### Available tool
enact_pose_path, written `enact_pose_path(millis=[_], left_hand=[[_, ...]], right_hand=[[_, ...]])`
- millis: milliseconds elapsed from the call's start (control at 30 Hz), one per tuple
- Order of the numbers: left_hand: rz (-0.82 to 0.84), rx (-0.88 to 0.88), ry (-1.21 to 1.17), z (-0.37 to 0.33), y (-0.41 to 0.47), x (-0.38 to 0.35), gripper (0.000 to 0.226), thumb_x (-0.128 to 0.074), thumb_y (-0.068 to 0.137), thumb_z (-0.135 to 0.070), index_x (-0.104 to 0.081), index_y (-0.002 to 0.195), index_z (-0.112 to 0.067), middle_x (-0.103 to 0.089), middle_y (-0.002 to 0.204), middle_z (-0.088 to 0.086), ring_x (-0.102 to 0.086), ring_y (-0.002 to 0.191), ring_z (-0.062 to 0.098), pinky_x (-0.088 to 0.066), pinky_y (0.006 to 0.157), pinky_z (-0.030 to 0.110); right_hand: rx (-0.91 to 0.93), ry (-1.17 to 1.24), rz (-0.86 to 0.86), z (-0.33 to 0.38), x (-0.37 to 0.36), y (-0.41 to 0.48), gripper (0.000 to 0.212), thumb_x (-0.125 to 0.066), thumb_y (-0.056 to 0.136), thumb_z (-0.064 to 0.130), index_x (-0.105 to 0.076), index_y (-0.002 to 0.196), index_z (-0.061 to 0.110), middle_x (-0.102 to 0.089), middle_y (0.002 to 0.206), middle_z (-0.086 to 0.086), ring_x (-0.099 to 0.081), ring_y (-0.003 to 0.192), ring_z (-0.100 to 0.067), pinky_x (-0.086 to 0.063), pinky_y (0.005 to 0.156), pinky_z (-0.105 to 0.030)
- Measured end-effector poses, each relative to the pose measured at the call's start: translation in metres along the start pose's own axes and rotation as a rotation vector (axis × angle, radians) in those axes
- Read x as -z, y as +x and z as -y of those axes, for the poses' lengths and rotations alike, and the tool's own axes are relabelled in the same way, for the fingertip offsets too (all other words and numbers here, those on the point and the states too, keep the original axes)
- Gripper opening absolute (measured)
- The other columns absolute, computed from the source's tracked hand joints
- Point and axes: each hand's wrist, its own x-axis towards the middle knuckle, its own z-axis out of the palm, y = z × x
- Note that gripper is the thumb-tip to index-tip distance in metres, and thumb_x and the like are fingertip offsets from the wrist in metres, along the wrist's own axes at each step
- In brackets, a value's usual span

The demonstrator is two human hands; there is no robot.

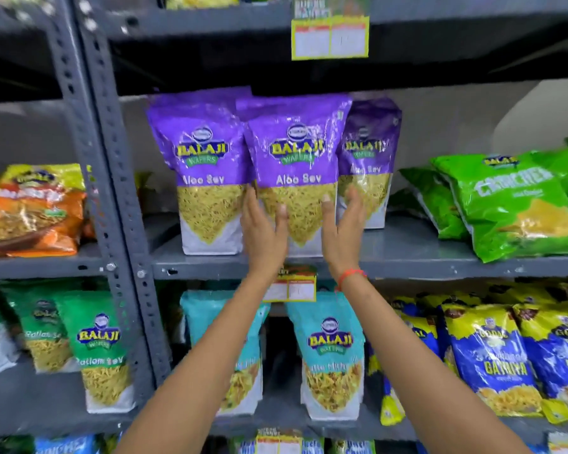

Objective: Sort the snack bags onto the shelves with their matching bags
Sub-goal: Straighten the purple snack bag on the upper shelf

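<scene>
I see the middle Aloo Sev bag (295, 158), purple on top with a clear window of yellow sev and a white base, standing upright on the grey shelf (407, 247), long axis 12 to 6 o'clock, label facing me. 2 matching bags (204, 165) flank it at 9 and 3 o'clock. The left hand (263, 234) and right hand (341, 231) press its lower sides, fingers straight, thumbs on its front.

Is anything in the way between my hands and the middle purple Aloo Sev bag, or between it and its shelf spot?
Nothing visible. The left hand and right hand touch the middle Aloo Sev bag, which stands on the shelf between the left purple bag and the right purple bag.
</scene>
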Motion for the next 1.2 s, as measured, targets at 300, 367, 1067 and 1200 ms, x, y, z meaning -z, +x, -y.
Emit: enact_pose_path(millis=[300, 367, 1067, 1200], left_hand=[[0.206, 0.253, -0.13, 0.013, 0.006, 0.004, 0.072, -0.06, 0.084, -0.051, -0.037, 0.139, -0.012, -0.045, 0.146, 0.011, -0.043, 0.134, 0.026, -0.036, 0.111, 0.042], [0.247, 0.267, -0.157, 0.011, 0.006, 0.004, 0.072, -0.062, 0.082, -0.052, -0.041, 0.136, -0.009, -0.05, 0.142, 0.012, -0.047, 0.13, 0.027, -0.039, 0.107, 0.039], [0.415, 0.262, -0.233, -0.043, -0.016, -0.083, 0.058, -0.078, 0.075, -0.034, -0.053, 0.12, -0.008, -0.065, 0.123, 0.013, -0.061, 0.111, 0.029, -0.051, 0.094, 0.046], [0.406, 0.246, -0.191, -0.05, -0.021, -0.094, 0.058, -0.077, 0.075, -0.034, -0.051, 0.119, -0.006, -0.064, 0.122, 0.015, -0.06, 0.111, 0.031, -0.051, 0.093, 0.046]], right_hand=[[-0.268, 0.107, 0.258, -0.017, 0.001, 0.014, 0.092, -0.052, 0.064, 0.083, -0.044, 0.132, 0.021, -0.056, 0.137, -0.005, -0.051, 0.128, -0.022, -0.039, 0.111, -0.048], [-0.267, 0.093, 0.284, -0.017, 0.008, 0.016, 0.104, -0.051, 0.06, 0.087, -0.04, 0.137, 0.017, -0.053, 0.141, -0.007, -0.048, 0.131, -0.024, -0.037, 0.112, -0.049], [-0.264, -0.138, 0.401, -0.047, 0.132, 0.069, 0.045, -0.055, 0.092, 0.04, -0.052, 0.127, 0.012, -0.063, 0.12, 0.0, -0.059, 0.106, -0.011, -0.041, 0.07, 0.001], [-0.265, -0.146, 0.416, -0.055, 0.143, 0.075, 0.065, -0.056, 0.083, 0.06, -0.052, 0.13, 0.016, -0.063, 0.13, 0.0, -0.059, 0.116, -0.012, -0.042, 0.102, -0.03]])
